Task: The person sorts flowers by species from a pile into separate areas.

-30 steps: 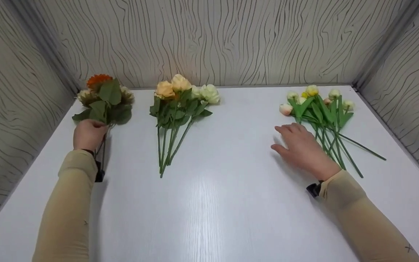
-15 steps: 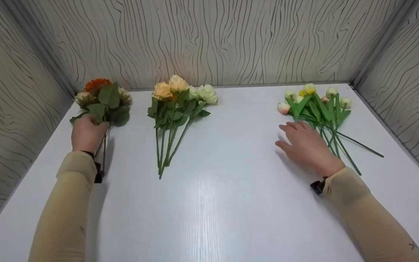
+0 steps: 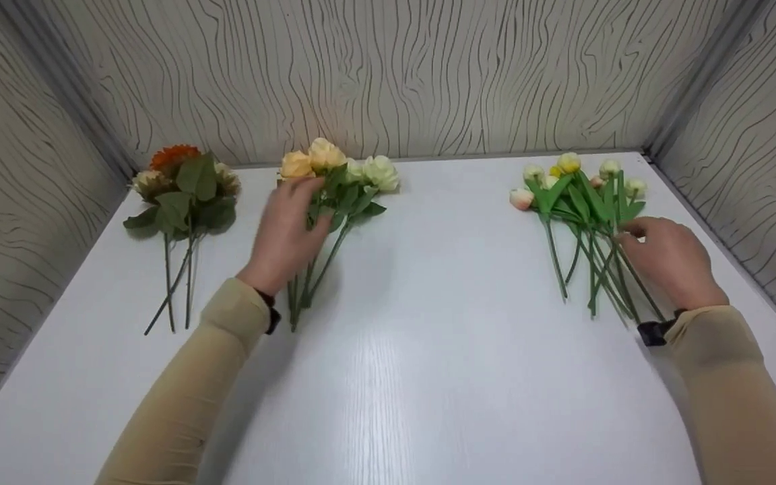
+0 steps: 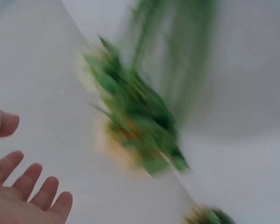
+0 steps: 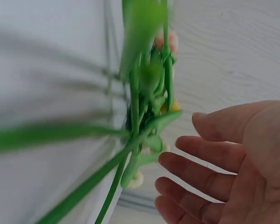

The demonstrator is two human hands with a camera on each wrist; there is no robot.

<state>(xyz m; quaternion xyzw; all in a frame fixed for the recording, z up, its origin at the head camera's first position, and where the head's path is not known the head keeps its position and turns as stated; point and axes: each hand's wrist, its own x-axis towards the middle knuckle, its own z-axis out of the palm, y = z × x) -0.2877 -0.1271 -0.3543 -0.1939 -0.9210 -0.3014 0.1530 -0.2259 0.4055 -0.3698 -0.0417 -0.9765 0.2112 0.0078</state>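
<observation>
My left hand hovers over the middle bunch of peach and white roses, covering part of its leaves and stems. In the left wrist view its fingers are spread and relaxed, apart from the blurred rose bunch. Over at the right, my right hand is beside the stems of a bunch of tulips with white, yellow and pinkish heads. The right wrist view shows its thumb and loosely bent fingers holding nothing, close to the green tulip stems.
A bunch with an orange flower, cream-coloured blooms and dark leaves lies at the far left, its stems crossed. All the flowers lie along the back of the white table. Wood-grain patterned walls enclose the back and sides.
My left hand has left the orange-flower bunch and moved right over the roses. My right hand has shifted right; the tulip stem that stuck out to the right now lies closer among the others.
</observation>
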